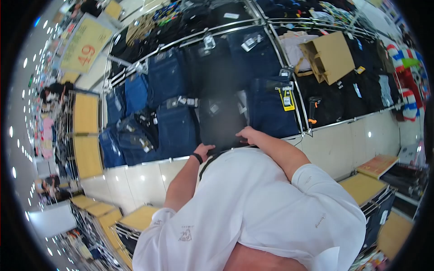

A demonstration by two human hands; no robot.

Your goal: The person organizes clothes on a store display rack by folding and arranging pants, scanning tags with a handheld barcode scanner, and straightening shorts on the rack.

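Note:
A stack of folded black trousers [219, 128] lies in front of me, partly hidden by a grey blur. At its near left corner is my left hand [205, 151], a black band on the wrist, its fingers closed on the edge of the black fabric. My right hand [247, 134] pinches the same fabric at the near right side. Folded blue jeans [177, 126] lie to the left of the stack, and dark blue jeans [273, 108] with a yellow label [287, 99] lie to the right.
Metal rails [176, 159] edge the display. A brown paper bag [332, 56] and a black-and-orange handheld tool [313, 110] are to the right. At the left are a price sign [86, 47] and wooden boards [86, 113]. Other people stand in the left background.

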